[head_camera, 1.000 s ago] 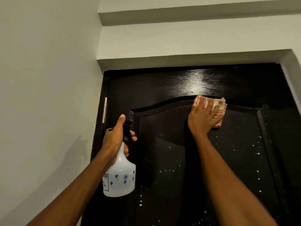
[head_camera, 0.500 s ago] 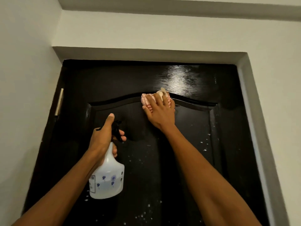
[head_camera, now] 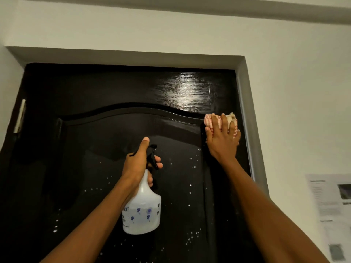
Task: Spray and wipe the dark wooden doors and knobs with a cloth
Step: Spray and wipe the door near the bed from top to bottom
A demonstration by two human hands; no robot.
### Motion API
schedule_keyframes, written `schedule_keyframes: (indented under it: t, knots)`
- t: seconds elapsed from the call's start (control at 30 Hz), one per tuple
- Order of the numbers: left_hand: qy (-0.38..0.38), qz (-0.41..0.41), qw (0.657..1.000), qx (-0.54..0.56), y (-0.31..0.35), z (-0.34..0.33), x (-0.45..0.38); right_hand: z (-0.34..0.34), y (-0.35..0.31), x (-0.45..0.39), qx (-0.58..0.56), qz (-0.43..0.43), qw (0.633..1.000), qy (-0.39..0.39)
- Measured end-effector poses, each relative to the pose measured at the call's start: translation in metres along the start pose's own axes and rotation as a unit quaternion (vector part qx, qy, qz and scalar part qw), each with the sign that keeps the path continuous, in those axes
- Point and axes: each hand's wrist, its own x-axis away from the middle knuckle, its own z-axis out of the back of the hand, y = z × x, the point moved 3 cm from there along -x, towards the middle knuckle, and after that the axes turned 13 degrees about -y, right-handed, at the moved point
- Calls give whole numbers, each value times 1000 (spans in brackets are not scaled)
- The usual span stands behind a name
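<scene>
The dark wooden door (head_camera: 106, 88) fills the middle of the view, and the cloth (head_camera: 232, 118), pink-checked and bunched, is pressed against it at the upper right corner of the arched panel (head_camera: 98, 149), just beside the right edge of the door. The right hand (head_camera: 223, 140) lies flat on the cloth with its fingers (head_camera: 215, 123) straight and spread, pointing upward; nothing is gripped, the cloth is only held by pressure against the wood. The left hand (head_camera: 139, 164) is lower and nearer the middle of the panel; its fingers are curled round the neck of the white spray bottle (head_camera: 142, 211), the thumb is stretched upward along the black spray head (head_camera: 152, 154), and one finger seems to rest at the trigger.

White droplets (head_camera: 190, 205) are scattered over the panel below and to the left of the cloth, so the unwiped surface lies downward from the right fingers. To the right almost no room is left: the grey door frame (head_camera: 247, 118) stands just beside the cloth. Above, the glossy top rail (head_camera: 182, 90) appears already wiped. The next stroke is probably best led down or back to the left, and the right hand is the nearer one to the droplets along the right side. The bottle hangs in front of the lower panel and could stand in the way of a wide sweep. A hinge (head_camera: 20, 116) is seen at the left edge. No knob is in view.
</scene>
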Motion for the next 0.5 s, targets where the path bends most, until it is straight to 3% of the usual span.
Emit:
schedule_keyframes:
  t: [0.13, 0.27, 0.5]
  knots:
    - [4, -15, 1000, -15, 5, -21, -7, 0, -1, -11, 5, 29, 999, 15]
    - [16, -4, 1000, -21, -12, -31, -8, -27, 19, 38, 33, 87, 995, 37]
    - [13, 6, 1000, -3, -32, -52, 2, -55, 81, 125, 66, 188, 980, -12]
